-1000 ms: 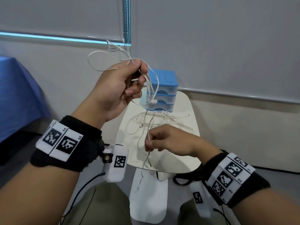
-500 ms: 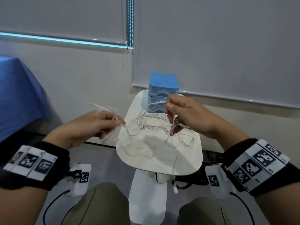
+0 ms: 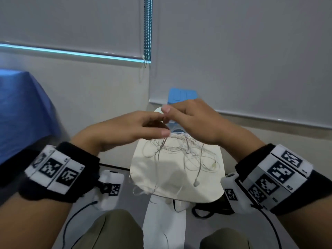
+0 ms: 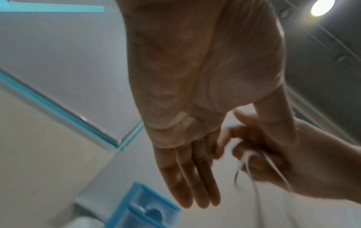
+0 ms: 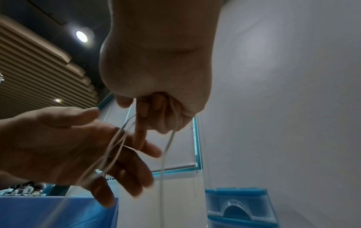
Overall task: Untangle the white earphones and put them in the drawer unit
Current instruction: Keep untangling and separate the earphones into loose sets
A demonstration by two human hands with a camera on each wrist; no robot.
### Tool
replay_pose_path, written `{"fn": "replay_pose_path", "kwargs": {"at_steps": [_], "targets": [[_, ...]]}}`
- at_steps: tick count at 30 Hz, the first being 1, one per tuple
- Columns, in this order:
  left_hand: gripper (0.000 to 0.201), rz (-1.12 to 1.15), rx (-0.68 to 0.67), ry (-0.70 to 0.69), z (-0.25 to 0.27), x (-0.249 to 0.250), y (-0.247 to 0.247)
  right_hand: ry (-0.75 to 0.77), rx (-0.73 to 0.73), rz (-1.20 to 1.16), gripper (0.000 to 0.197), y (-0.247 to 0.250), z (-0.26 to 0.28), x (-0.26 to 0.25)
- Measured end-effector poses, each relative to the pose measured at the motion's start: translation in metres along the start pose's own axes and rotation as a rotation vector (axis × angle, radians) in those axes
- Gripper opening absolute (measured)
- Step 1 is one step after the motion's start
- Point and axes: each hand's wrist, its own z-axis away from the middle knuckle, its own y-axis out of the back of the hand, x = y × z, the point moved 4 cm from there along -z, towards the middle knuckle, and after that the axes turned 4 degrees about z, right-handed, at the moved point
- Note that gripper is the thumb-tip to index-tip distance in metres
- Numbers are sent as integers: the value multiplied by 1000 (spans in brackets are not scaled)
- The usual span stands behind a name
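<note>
A: Where are the white earphones (image 3: 181, 155) right now?

B: Mostly heaped on the small white surface (image 3: 161, 178), just in front of the blue drawer unit (image 3: 183, 95); a few strands rise from the heap to the hands, which meet above it; one earbud (image 3: 195, 183) lies at the near side of the heap, farther from the drawer unit.

A: And the grip on each side?

B: The right hand (image 3: 195, 121) has its fingers curled round a bundle of cord, thumb and forefinger pinching it at the top; the right wrist view shows strands running out of the fist; the left hand (image 3: 125, 130) is spread, fingers straight and relaxed, some cords draped across them (image 5: 121, 138) but nothing pinched, as far as I can tell.

A: How will the thing handle?

B: I'd judge it very light and limp, a thin cord with no stiffness; it will follow any pull and tighten knots if tugged hard; the wire looks delicate where it joins the buds, so I'd avoid yanking there.

A: Where to take hold, then?

B: On a free end, I think; the earbud by the near edge of the heap is a firm little body to pinch; then feed it back through the loops while the other hand keeps the bundle slack.

A: The drawers?

B: Those that show look closed; the tangle isn't cleared yet.
</note>
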Motion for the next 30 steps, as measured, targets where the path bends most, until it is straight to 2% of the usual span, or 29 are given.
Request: {"fn": "replay_pose_path", "kwargs": {"at_steps": [2,5,6,9,12,16,18,20,21,23,25,28,30], "targets": [[44,36,-23,-17,-13,4,-18,-24,83,56,64,7,-6,-4],[16,171,74,-45,-25,9,-27,-45,121,203,64,13,-8,-5],[16,195,104,-46,-27,11,-28,-37,121,224,63,13,-8,-3],[34,181,140,-44,-33,15,-27,16,126,225,51,14,-6,6],[31,116,142,-48,-37,22,-27,43,97,228,43,15,-2,14],[38,18,89,13,-41,23,-24,-15,11,273,42,23,-3,16],[30,-50,51,34,-44,23,-21,-28,-15,119,25,35,-6,12],[32,24,13,-12,-45,29,-21,0,-1,-123,6,49,-10,7],[36,109,-22,-60,-46,34,-22,20,32,-213,7,57,-12,4],[31,315,-95,-162,-47,46,-27,61,159,-359,14,74,-17,1],[33,440,-66,-213,-51,52,-29,80,343,-499,20,92,-20,4],[38,475,10,-187,-56,41,-25,-19,695,-682,24,122,-14,33],[37,508,14,-138,-55,25,-21,-118,942,-765,25,134,-3,67]]}}
